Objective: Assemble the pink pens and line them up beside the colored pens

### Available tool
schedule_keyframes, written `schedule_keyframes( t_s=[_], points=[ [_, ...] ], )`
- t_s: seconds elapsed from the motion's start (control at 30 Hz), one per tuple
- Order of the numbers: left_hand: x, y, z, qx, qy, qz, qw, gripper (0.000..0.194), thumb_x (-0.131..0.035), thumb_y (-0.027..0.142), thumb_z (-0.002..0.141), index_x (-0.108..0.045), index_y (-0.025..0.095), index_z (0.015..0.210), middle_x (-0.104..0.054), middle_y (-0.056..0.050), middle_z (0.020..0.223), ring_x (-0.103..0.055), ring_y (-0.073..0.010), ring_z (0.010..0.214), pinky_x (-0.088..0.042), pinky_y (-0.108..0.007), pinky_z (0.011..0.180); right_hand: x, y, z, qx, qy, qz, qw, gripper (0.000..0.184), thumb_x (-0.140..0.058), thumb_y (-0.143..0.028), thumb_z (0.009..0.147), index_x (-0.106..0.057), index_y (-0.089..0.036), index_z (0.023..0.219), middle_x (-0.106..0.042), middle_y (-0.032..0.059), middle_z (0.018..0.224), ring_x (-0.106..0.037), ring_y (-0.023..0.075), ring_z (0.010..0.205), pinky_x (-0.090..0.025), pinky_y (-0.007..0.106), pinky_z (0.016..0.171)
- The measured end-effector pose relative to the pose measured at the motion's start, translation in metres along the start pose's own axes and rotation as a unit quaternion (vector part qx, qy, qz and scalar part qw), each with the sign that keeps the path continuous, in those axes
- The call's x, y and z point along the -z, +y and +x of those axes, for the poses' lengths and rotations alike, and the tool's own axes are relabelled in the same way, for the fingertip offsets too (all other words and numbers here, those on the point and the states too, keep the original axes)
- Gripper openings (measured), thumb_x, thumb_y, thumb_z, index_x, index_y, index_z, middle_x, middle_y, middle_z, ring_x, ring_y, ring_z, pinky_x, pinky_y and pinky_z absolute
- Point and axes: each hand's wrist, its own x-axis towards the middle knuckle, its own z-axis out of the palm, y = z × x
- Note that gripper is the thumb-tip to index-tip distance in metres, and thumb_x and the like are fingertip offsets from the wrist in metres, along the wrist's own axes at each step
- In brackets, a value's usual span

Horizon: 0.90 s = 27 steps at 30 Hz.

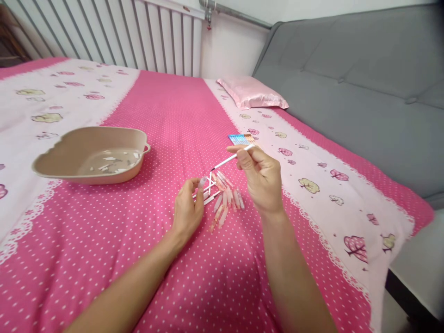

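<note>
My right hand pinches a thin white stick with a dark tip between thumb and fingers. The stick slants down to the left, its dark tip over the small pile. Between the thumb and finger of my left hand is a small translucent cap, held apart from the stick. More white sticks lie crossed on the bed beside my left hand, partly hidden by it. To their right, several pinkish translucent caps are spread in a loose heap between both hands.
A beige plastic basin stands at the left with small white and dark pieces inside. Behind my right hand lies a row of blue and brown slim items. A pink pillow rests near the grey headboard. Pink dotted cloth covers the bed.
</note>
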Motion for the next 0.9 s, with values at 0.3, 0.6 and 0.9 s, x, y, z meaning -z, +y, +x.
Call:
schedule_keyframes(
  t_s=[0.3, 0.6, 0.9],
  points=[
    [-0.002, -0.004, -0.001, -0.037, 0.004, 0.036, 0.999, 0.018, -0.042, 0.027, 0.091, -0.051, 0.018, 0.104, -0.064, -0.009, 0.103, -0.060, -0.0213, 0.097, -0.048, -0.035, 0.080, -0.007, -0.005, -0.003, 0.005, 0.022, 0.018, 1.000, 0.015, -0.053, -0.026, 0.090, -0.067, -0.026, 0.096, -0.070, -0.0012, 0.094, -0.064, 0.0109, 0.076, -0.054, 0.029, 0.075],
    [-0.001, -0.004, 0.000, -0.053, 0.004, 0.047, 0.997, 0.017, -0.042, 0.025, 0.090, -0.052, 0.019, 0.101, -0.065, -0.007, 0.099, -0.061, -0.0193, 0.091, -0.048, -0.034, 0.079, -0.012, -0.003, -0.005, 0.007, 0.011, 0.013, 1.000, 0.015, -0.054, -0.027, 0.089, -0.066, -0.025, 0.097, -0.069, -0.0011, 0.088, -0.065, 0.0115, 0.077, -0.055, 0.029, 0.075],
    [-0.003, -0.002, 0.000, -0.070, 0.007, 0.014, 0.997, 0.016, -0.044, 0.023, 0.089, -0.053, 0.018, 0.100, -0.066, -0.007, 0.097, -0.062, -0.0186, 0.091, -0.050, -0.033, 0.080, -0.016, 0.001, -0.008, 0.006, -0.017, -0.049, 0.999, 0.030, -0.053, -0.027, 0.089, -0.057, -0.026, 0.118, -0.065, -0.0016, 0.081, -0.062, 0.0122, 0.074, -0.052, 0.029, 0.076]
  ],
)
